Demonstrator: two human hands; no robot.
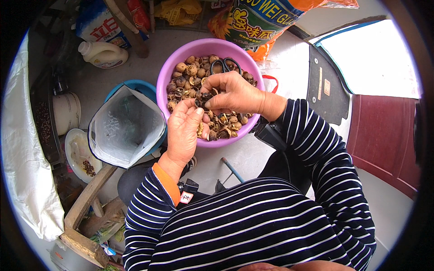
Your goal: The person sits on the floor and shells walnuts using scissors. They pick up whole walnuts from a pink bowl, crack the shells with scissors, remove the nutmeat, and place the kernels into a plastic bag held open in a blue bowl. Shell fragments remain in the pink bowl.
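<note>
Over a pink plastic basin [207, 144] of walnuts [192, 70], my two hands meet around a dark, broken walnut [203, 98]. My left hand [184, 127] grips its lower left side between thumb and fingers, and a pale piece of walnut [200, 129] shows beside its lower fingers. My right hand [230, 93] pinches the dark walnut from the right with thumb and forefinger. Whole nuts and cracked shells fill the basin. Black-handled scissors [225, 65] lie on the nuts behind my right hand; their blades are hidden.
Left of the basin, an open silver-lined bag [127, 125] stands in a blue basin [135, 84]. Farther left are a white plate [73, 149] with scraps and a cream plastic bottle [105, 55]. A printed snack bag [257, 23] stands behind, and a wooden frame [83, 237] at lower left.
</note>
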